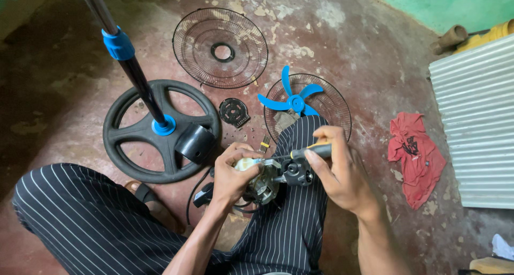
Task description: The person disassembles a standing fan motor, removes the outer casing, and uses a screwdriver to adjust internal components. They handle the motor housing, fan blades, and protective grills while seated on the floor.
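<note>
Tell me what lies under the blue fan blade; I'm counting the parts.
The blue fan blade lies on a round wire guard on the floor. The striped trouser knee covers the guard's near edge, so anything there is hidden.

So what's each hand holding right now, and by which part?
Left hand grips the fan motor by its body; right hand holds the screwdriver by its handle.

Your right hand [337, 170] holds a screwdriver [305, 152] with a yellow-and-black handle; your left hand [233, 173] grips a silver-and-cream fan motor [265, 181]. Under both hands, your trousers [80, 211] are black with thin white pinstripes. Just beyond your right hand lies a bright blue fan blade [293, 101]. Right of it, a red cloth [415, 157]. Beyond your left hand, a black base [155, 130] with blue collars.
</note>
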